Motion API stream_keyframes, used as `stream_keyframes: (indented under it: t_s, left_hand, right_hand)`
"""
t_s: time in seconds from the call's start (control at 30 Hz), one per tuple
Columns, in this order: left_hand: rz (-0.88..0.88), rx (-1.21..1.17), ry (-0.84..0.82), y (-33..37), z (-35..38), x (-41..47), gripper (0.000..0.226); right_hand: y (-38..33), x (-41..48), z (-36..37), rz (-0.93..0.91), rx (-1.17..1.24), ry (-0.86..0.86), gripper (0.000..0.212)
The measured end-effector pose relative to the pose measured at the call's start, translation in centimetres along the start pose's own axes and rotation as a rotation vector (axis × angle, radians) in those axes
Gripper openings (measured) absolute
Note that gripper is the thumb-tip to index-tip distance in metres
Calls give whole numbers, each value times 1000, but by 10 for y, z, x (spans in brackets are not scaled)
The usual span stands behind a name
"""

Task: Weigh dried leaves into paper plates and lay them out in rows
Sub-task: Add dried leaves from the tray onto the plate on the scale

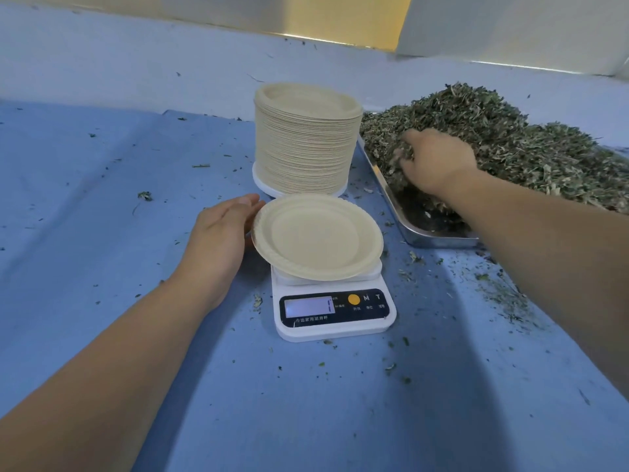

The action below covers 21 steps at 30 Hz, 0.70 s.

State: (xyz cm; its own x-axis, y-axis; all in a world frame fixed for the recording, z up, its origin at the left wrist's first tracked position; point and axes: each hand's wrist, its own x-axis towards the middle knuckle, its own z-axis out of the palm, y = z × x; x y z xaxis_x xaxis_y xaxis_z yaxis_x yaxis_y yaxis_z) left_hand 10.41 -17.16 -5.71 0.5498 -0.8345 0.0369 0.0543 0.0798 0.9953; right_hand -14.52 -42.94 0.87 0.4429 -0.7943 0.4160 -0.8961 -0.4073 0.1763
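We are resting our left hand (221, 229) just left of the scale (332, 301), with the fingers straight and relaxed and the fingertips touching the rim of the paper plate (318, 236) that is sitting on the scale's platform. To the right of the scale and a little beyond it, our right hand (432, 161) is digging into the dried leaves (510, 148) heaped on a metal tray (425, 238), fingers curling round a clump. A tall stack of plates (306, 141) is standing just behind the scale. Leaf crumbs are lying on the blue cloth (102, 199) around the scale.
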Motion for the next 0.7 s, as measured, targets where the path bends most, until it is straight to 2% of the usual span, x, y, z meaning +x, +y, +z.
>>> stream_keyframes:
  t_s: [0.07, 0.2, 0.3, 0.47, 0.6, 0.7]
  left_hand:
    - [-1, 9, -1, 1, -1, -1, 24]
    - [-9, 25, -3, 1, 0, -1, 26]
    - [-10, 50, -3, 0, 0, -1, 29]
    - [-14, 48, 8, -1, 0, 0, 28]
    - [-15, 38, 0, 0, 0, -2, 22]
    - [-10, 31, -12, 0, 0, -2, 24]
  right_hand:
    - [0, -2, -8, 25, 87, 56, 43]
    - [4, -6, -15, 110, 293, -13, 56]
    - [6, -10, -20, 180, 435, 30, 62]
    - [6, -22, -20, 199, 491, 143, 63]
    - [3, -31, -17, 174, 461, 43, 65]
    - [0, -34, -22, 202, 509, 102, 65]
